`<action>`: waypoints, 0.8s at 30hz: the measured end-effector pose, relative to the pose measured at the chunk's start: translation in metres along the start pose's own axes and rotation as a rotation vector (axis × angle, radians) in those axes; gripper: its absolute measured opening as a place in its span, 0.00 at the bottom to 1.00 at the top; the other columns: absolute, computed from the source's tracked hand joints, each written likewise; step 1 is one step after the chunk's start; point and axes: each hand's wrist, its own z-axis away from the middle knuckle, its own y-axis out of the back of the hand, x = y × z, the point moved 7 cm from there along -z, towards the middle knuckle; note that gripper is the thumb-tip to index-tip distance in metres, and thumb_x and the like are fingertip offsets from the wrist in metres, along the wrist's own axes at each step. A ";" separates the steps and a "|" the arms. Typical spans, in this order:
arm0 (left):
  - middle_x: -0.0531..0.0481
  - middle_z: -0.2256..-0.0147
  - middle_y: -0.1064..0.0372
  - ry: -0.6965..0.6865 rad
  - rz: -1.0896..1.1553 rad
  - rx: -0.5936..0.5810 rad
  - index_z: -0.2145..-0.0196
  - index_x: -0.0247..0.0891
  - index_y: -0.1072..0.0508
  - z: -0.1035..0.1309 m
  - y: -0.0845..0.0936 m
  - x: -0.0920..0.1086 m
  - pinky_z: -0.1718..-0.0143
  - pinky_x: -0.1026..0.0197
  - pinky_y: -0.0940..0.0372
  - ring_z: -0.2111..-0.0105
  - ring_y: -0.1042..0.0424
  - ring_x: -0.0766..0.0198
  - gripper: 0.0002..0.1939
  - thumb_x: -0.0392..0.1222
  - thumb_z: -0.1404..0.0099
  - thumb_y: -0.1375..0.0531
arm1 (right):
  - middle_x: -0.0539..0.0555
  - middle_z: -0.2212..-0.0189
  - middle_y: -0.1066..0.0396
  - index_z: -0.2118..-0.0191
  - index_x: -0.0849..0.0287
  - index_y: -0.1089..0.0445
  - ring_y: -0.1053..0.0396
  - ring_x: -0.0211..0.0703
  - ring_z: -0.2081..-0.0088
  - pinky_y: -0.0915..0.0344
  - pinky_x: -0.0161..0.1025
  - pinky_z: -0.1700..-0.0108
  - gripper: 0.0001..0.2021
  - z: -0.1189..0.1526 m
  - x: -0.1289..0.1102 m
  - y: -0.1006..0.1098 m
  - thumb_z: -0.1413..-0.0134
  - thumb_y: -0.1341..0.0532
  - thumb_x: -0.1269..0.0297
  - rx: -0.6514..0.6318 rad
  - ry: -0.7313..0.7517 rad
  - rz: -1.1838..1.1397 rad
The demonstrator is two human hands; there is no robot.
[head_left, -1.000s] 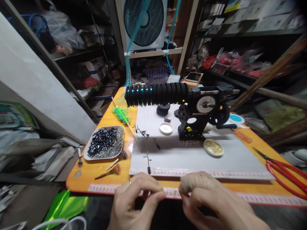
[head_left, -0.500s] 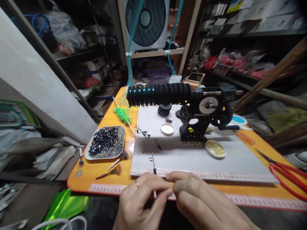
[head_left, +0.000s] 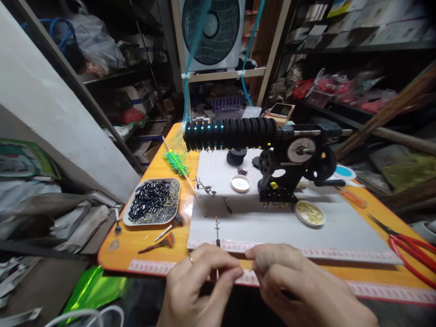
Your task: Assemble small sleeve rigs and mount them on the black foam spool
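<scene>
Low at the front table edge, my left hand is closed, its thumb and forefinger pinched together. What lies in the pinch is too small to make out. A slim tool with a black grip and an orange tip rises just behind its knuckles; whether the hand holds it I cannot tell. My right hand is closed too, a short gap to the right, fingertips curled together around something hidden. Beyond the hands stands a black hand-cranked machine with a ribbed roller, teal threads running up from its left end.
At left is a white tray of dark tubular beads, beside a green bristly stick. A dish of gold-coloured bits, a small white dish and red-handled scissors lie rightward. A fan stands behind.
My hands have moved apart slightly, the right one shifting rightward, so a gap shows between their fingertips. The whole view has shifted a little.
</scene>
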 end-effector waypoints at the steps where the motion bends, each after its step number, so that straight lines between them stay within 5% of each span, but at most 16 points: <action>1: 0.52 0.72 0.26 0.021 -0.008 0.004 0.65 0.38 0.28 0.000 0.002 -0.002 0.69 0.68 0.31 0.71 0.26 0.67 0.08 0.26 0.37 0.40 | 0.51 0.67 0.26 0.61 0.54 0.36 0.24 0.37 0.64 0.27 0.27 0.61 0.09 0.001 0.004 0.001 0.41 0.44 0.77 0.020 -0.034 -0.039; 13: 0.53 0.75 0.31 0.158 0.061 0.108 0.70 0.39 0.29 0.007 0.000 -0.010 0.75 0.66 0.37 0.75 0.31 0.66 0.07 0.30 0.38 0.41 | 0.47 0.69 0.30 0.62 0.54 0.43 0.26 0.36 0.66 0.29 0.31 0.63 0.14 0.007 0.015 0.004 0.47 0.42 0.81 0.178 -0.210 -0.129; 20: 0.53 0.75 0.32 0.094 -0.044 0.057 0.67 0.38 0.28 0.005 -0.009 -0.001 0.75 0.67 0.38 0.76 0.33 0.69 0.08 0.27 0.37 0.42 | 0.56 0.66 0.26 0.58 0.60 0.34 0.26 0.45 0.55 0.31 0.46 0.44 0.10 -0.002 -0.008 -0.011 0.35 0.50 0.77 0.001 0.102 0.021; 24: 0.52 0.72 0.29 0.062 0.007 -0.002 0.65 0.38 0.28 0.001 -0.011 0.001 0.72 0.68 0.36 0.72 0.29 0.68 0.08 0.27 0.36 0.41 | 0.57 0.61 0.25 0.56 0.60 0.34 0.27 0.42 0.53 0.28 0.37 0.49 0.09 -0.001 -0.007 -0.011 0.37 0.48 0.77 0.020 0.061 -0.088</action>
